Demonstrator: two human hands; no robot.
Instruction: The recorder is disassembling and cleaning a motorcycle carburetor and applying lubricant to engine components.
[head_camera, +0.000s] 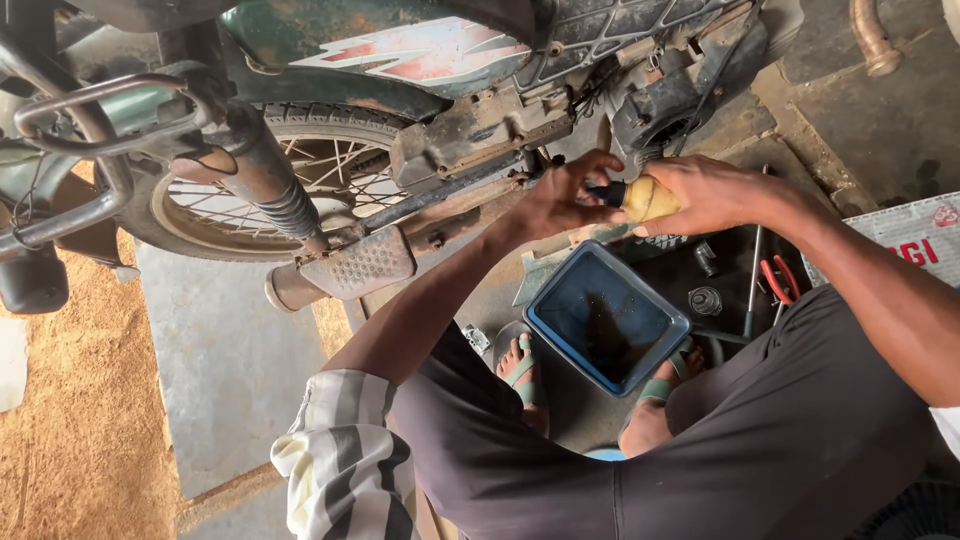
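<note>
While the right hand wraps its fingers tightly around the yellow handle of a screwdriver, the left hand pinches the tool's dark collar just ahead of the handle, thumb and fingers closed on it. The screwdriver sits between the two hands, under the motorcycle's engine and just above the far edge of a blue oil tray that rests on the floor between the person's sandalled feet. Its long axis runs nearly level from right to left in the view, handle toward the right hand, working end pointing left toward the engine casing; the tip itself is hidden behind the left fingers. A likely slip, as I judge it, is the tip jumping off its seat under a hard twist, driving the left fingers into the greasy metal. A knock from a knee or falling part could also tip the dark oil out of the tray. Red pliers lie on the floor nearby.
</note>
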